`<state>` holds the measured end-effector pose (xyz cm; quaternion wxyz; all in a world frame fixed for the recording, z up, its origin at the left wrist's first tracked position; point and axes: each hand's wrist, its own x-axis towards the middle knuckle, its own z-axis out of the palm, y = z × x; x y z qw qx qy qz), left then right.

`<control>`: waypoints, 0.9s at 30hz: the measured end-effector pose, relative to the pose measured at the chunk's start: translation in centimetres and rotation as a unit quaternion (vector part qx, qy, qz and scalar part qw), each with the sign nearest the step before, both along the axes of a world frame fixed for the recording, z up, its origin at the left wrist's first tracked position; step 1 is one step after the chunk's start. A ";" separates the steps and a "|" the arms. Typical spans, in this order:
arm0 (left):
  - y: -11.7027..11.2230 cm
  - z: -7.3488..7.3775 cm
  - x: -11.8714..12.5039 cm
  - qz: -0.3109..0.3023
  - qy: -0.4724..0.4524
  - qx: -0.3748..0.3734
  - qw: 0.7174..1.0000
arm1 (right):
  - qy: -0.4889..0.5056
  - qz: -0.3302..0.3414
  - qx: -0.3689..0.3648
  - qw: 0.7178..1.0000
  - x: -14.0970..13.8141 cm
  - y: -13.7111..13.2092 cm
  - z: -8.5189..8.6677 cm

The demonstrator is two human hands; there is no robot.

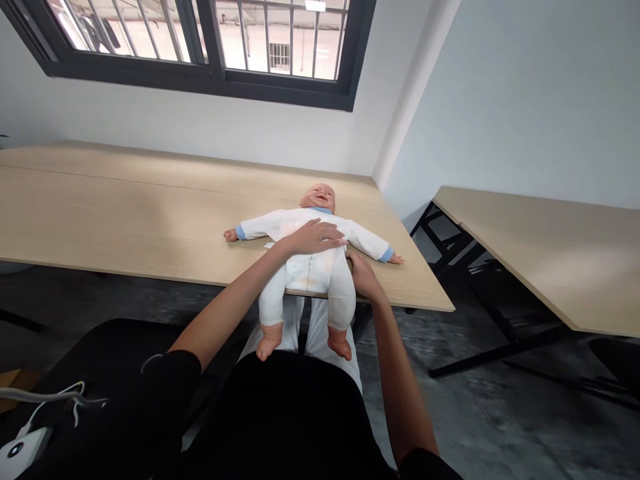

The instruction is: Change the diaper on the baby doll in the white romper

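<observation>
A baby doll [313, 273] in a white suit with blue cuffs lies face up on a light wooden table [125, 207], arms spread. Its legs hang over the table's front edge towards me. My left hand [315, 237] lies flat across the doll's chest, with the fingers pointing to the right. My right hand [363, 275] presses against the doll's side at the waist, its fingertips hidden behind the body. The doll's bare feet dangle above my white trousers [305, 327].
A second wooden table [545, 253] on black metal legs stands to the right, beyond a gap. A white device [20, 450] with a cable lies on a black surface at the lower left. A barred window [200, 40] is set in the wall behind.
</observation>
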<state>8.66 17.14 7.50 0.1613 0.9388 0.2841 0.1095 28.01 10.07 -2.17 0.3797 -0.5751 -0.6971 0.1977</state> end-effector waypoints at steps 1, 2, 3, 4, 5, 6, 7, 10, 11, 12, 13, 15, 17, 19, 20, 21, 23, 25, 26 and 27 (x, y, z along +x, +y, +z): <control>0.1 -0.1 -0.1 0.001 -0.011 -0.004 1.000 | 0.044 -0.007 -0.004 0.999 -0.3 0.3 -0.1; 0.1 -0.3 -0.2 0.001 -0.024 -0.010 1.000 | 0.098 -0.016 -0.007 0.995 -0.6 0.6 -0.2; 0.2 -0.4 -0.4 -0.001 -0.038 -0.015 0.999 | 0.157 -0.022 -0.008 0.987 -1.0 0.8 -0.3; 0.4 -0.5 -0.5 -0.004 -0.052 -0.020 0.998 | 0.213 -0.024 -0.007 0.977 -1.3 1.1 -0.4; 0.5 -0.6 -0.6 -0.009 -0.065 -0.024 0.998 | 0.260 -0.021 -0.005 0.965 -1.6 1.3 -0.4; 0.7 -0.7 -0.7 -0.015 -0.077 -0.027 0.997 | 0.292 -0.014 -0.001 0.956 -1.9 1.4 -0.4; 0.8 -0.9 -0.8 -0.020 -0.088 -0.030 0.995 | 0.312 -0.006 0.002 0.950 -2.1 1.5 -0.3; 1.1 -1.1 -1.0 -0.024 -0.108 -0.034 0.993 | 0.324 0.005 0.011 0.946 -2.6 1.5 0.1; 1.2 -1.1 -1.0 -0.022 -0.110 -0.035 0.993 | 0.320 0.000 0.014 0.947 -2.7 1.4 0.3; 1.2 -1.1 -1.0 -0.020 -0.107 -0.035 0.993 | 0.315 -0.005 0.016 0.949 -2.7 1.3 0.5; 1.2 -1.1 -1.0 -0.019 -0.102 -0.034 0.994 | 0.309 -0.010 0.018 0.951 -2.8 1.1 0.7; 1.0 -0.9 -1.0 -0.023 -0.084 -0.027 0.996 | 0.305 -0.012 0.012 0.952 -3.0 0.8 1.1; 0.8 -0.6 -1.0 -0.029 -0.065 -0.020 0.997 | 0.317 -0.001 -0.012 0.948 -3.1 0.5 1.4; 0.5 -0.4 -1.0 -0.034 -0.048 -0.016 0.998 | 0.337 0.013 -0.041 0.941 -3.0 0.3 1.5; 0.3 -0.3 -1.0 -0.033 -0.042 -0.016 0.998 | 0.345 0.023 -0.049 0.937 -3.0 0.2 1.5; 0.2 -0.2 -0.9 -0.028 -0.038 -0.016 0.999 | 0.352 0.032 -0.052 0.934 -2.9 0.2 1.5; 0.0 -0.2 -0.9 -0.017 -0.034 -0.017 0.999 | 0.356 0.047 -0.047 0.932 -2.6 0.2 1.5; -0.1 -0.2 -0.8 -0.005 -0.039 -0.022 0.999 | 0.356 0.057 -0.042 0.932 -2.4 0.1 1.7; -0.1 -0.2 -0.8 0.000 -0.044 -0.027 0.999 | 0.356 0.062 -0.043 0.931 -2.3 0.0 1.8; -0.1 -0.1 -0.8 0.005 -0.050 -0.034 0.998 | 0.357 0.067 -0.044 0.931 -2.3 -0.1 2.0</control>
